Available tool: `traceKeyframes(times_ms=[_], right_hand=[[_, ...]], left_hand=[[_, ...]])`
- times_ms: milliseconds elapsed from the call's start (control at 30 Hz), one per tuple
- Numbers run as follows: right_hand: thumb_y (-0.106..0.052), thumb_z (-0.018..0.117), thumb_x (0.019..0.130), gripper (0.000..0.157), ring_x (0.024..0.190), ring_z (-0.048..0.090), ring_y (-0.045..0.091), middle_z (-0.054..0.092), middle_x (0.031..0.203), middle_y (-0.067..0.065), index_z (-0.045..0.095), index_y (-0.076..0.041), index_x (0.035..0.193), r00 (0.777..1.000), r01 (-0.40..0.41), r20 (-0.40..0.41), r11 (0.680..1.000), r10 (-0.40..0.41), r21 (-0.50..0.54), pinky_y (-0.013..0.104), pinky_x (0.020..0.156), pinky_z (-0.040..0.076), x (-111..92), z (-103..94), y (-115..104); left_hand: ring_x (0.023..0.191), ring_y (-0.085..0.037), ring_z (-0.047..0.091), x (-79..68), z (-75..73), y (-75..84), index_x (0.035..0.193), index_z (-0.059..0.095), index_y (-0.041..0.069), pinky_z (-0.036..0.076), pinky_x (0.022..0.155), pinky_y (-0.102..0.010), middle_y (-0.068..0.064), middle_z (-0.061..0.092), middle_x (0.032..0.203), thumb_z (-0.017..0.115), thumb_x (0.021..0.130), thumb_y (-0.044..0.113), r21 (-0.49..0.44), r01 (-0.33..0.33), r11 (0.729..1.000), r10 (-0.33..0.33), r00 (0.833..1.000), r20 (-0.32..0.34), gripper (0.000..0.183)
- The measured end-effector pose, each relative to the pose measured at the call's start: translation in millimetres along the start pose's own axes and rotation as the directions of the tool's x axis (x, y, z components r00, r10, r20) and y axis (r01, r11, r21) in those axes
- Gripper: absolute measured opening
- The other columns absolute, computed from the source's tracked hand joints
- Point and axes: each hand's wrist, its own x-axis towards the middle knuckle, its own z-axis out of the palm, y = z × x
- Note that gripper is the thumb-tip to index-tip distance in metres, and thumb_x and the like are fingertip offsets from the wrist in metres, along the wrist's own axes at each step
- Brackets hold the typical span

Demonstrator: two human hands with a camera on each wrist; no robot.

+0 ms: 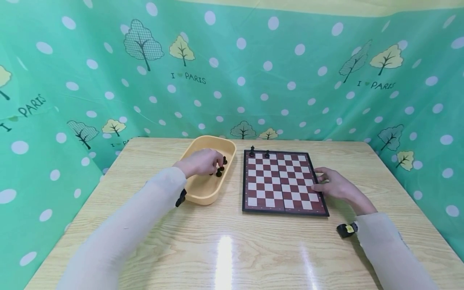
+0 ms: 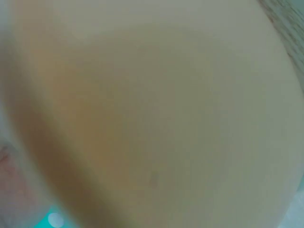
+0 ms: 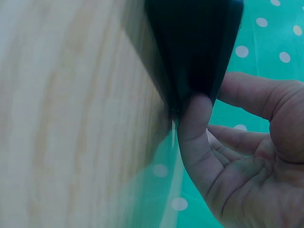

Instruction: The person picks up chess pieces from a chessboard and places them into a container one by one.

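Reaching over the left wall of a pale orange bin [image 1: 203,200], my left hand [image 1: 204,161] has its bent fingers down among dark chess pieces [image 1: 219,172]. Whether it pinches one, I cannot tell. The bin's blurred wall [image 2: 199,118] fills the left wrist view. At the right edge of an open checkered chessboard [image 1: 270,180], my right hand [image 1: 335,185] grips the rim between thumb and fingers. The right wrist view has its thumb [image 3: 194,128] against the dark board side [image 3: 194,42]. A tall dark chess piece [image 1: 251,152] and a shorter one [image 1: 267,154] stand along the board's far edge.
Bin and board sit side by side on a light wooden table [image 1: 181,249], with a narrow gap between them. A green dotted curtain [image 1: 232,72] hangs behind the table and at both sides. Dark wrist cameras, such as the right one [image 1: 346,230], hang below the sleeves.
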Motion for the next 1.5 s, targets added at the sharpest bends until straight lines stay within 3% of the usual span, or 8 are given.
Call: traceKeyframes(times_ms=[733, 1000, 1133, 1200, 1267, 1333, 1433, 1500], right_hand=[[-0.012, 0.061, 0.083, 0.071, 0.077, 0.056, 0.023, 0.045, 0.106, 0.023, 0.019, 0.005, 0.138, 1.0, 0.02, 0.0, 1.0, -0.02, 0.008, 0.035, 0.063, 0.051, -2.6, 0.9, -3.4], [-0.011, 0.062, 0.083, 0.071, 0.078, 0.056, 0.023, 0.045, 0.106, 0.024, 0.019, 0.006, 0.137, 1.0, 0.024, 0.0, 1.0, -0.024, 0.018, 0.034, 0.063, 0.051, -2.9, 0.6, -2.9], [-0.011, 0.062, 0.083, 0.071, 0.078, 0.056, 0.023, 0.045, 0.106, 0.024, 0.019, 0.006, 0.138, 1.0, 0.025, 0.0, 1.0, -0.025, 0.015, 0.034, 0.063, 0.051, -2.2, 0.0, -1.6], [-0.011, 0.062, 0.083, 0.071, 0.079, 0.056, 0.023, 0.045, 0.106, 0.024, 0.019, 0.006, 0.137, 1.0, 0.029, 0.0, 0.999, -0.029, 0.017, 0.034, 0.063, 0.051, -2.3, -0.3, -1.3], [-0.01, 0.061, 0.083, 0.071, 0.079, 0.055, 0.023, 0.044, 0.106, 0.024, 0.019, 0.007, 0.137, 0.999, 0.033, 0.001, 0.999, -0.033, 0.019, 0.035, 0.063, 0.051, -2.2, -0.4, -0.7], [-0.01, 0.061, 0.083, 0.071, 0.079, 0.055, 0.024, 0.044, 0.105, 0.024, 0.019, 0.007, 0.137, 0.999, 0.035, 0.001, 0.999, -0.035, 0.022, 0.035, 0.062, 0.051, -2.0, -0.5, -0.3], [-0.01, 0.061, 0.083, 0.071, 0.079, 0.055, 0.024, 0.044, 0.105, 0.023, 0.018, 0.007, 0.137, 0.999, 0.038, 0.0, 0.999, -0.038, 0.018, 0.035, 0.062, 0.051, -1.8, -0.1, -0.1], [-0.01, 0.061, 0.083, 0.071, 0.079, 0.055, 0.024, 0.044, 0.105, 0.023, 0.018, 0.007, 0.137, 0.999, 0.04, 0.001, 0.999, -0.04, 0.016, 0.034, 0.062, 0.051, -1.7, 0.2, -0.4]], left_hand=[[0.071, -0.009, 0.056, 6.2, -22.0, 11.6, 0.091, 0.064, 0.016, 0.046, 0.067, -0.024, 0.004, 0.061, 0.084, 0.056, 0.076, 0.006, 0.029, -0.062, 0.998, 0.063, 0.997, -0.041, 0.019], [0.061, -0.009, 0.055, 11.7, -25.7, 22.4, 0.094, 0.064, 0.011, 0.046, 0.057, -0.022, 0.004, 0.058, 0.083, 0.052, 0.077, 0.003, -0.014, -0.085, 0.996, 0.085, 0.996, -0.034, 0.023], [0.067, -0.007, 0.054, 16.0, -26.5, 28.2, 0.096, 0.063, 0.016, 0.044, 0.08, -0.026, 0.007, 0.058, 0.09, 0.052, 0.079, 0.006, 0.017, -0.077, 0.997, 0.078, 0.996, -0.047, 0.022], [0.07, -0.007, 0.054, 17.4, -27.7, 32.4, 0.097, 0.063, 0.018, 0.033, 0.098, -0.029, 0.008, 0.059, 0.095, 0.052, 0.08, 0.007, 0.026, -0.069, 0.997, 0.071, 0.996, -0.047, 0.023], [0.075, -0.006, 0.053, 19.3, -28.4, 36.6, 0.099, 0.063, 0.02, 0.031, 0.099, -0.028, 0.009, 0.059, 0.099, 0.051, 0.08, 0.009, 0.035, -0.061, 0.998, 0.062, 0.997, -0.045, 0.025], [0.077, -0.007, 0.052, 21.5, -29.3, 41.1, 0.099, 0.062, 0.021, 0.037, 0.093, -0.028, 0.009, 0.058, 0.098, 0.052, 0.081, 0.01, 0.025, -0.059, 0.998, 0.06, 0.998, -0.036, 0.024], [0.08, -0.008, 0.051, 27.3, -29.0, 45.7, 0.099, 0.062, 0.02, 0.044, 0.07, -0.023, 0.008, 0.057, 0.094, 0.054, 0.081, 0.013, 0.009, -0.06, 0.998, 0.061, 0.998, -0.029, 0.021], [0.08, -0.011, 0.052, 31.6, -28.8, 48.6, 0.098, 0.061, 0.019, 0.045, 0.067, -0.024, 0.005, 0.056, 0.091, 0.055, 0.082, 0.014, -0.019, -0.061, 0.998, 0.061, 0.998, -0.028, 0.018]])
